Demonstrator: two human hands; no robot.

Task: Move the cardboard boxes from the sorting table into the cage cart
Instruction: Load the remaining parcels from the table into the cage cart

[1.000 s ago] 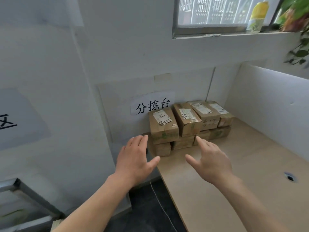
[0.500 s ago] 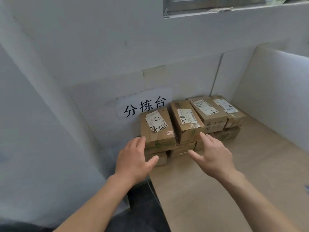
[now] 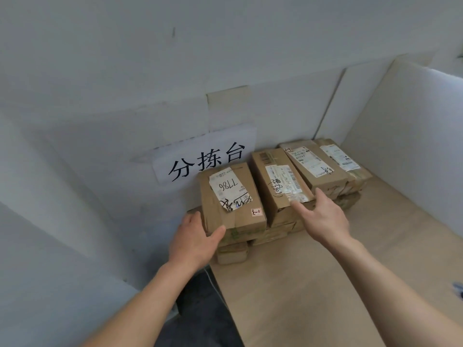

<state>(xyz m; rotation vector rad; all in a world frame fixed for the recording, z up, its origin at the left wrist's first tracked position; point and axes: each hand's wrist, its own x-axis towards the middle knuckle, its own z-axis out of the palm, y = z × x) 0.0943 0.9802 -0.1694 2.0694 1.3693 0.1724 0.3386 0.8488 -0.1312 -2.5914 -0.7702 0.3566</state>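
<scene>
Several brown cardboard boxes with white labels lie in two layers in the back corner of the sorting table [image 3: 325, 284]. My left hand [image 3: 195, 239] touches the near left corner of the leftmost top box [image 3: 230, 196], marked 7786; its thumb lies against the front face and its fingers along the left side. The near right corner of the second top box [image 3: 278, 186] is under my right hand [image 3: 323, 216], fingers straight beside it and thumb on the front edge. Two more top boxes [image 3: 315, 164] sit to the right. The cage cart is out of view.
A paper sign [image 3: 205, 159] with black characters hangs on the grey wall behind the boxes. White panels [image 3: 406, 136] wall in the table's back and right side. Dark floor [image 3: 200, 309] shows past the table's left edge.
The view has moved closer and tilted down. Both hands reached forward from mid-air and now touch the outer corners of the two leftmost top boxes. The boxes have not moved.
</scene>
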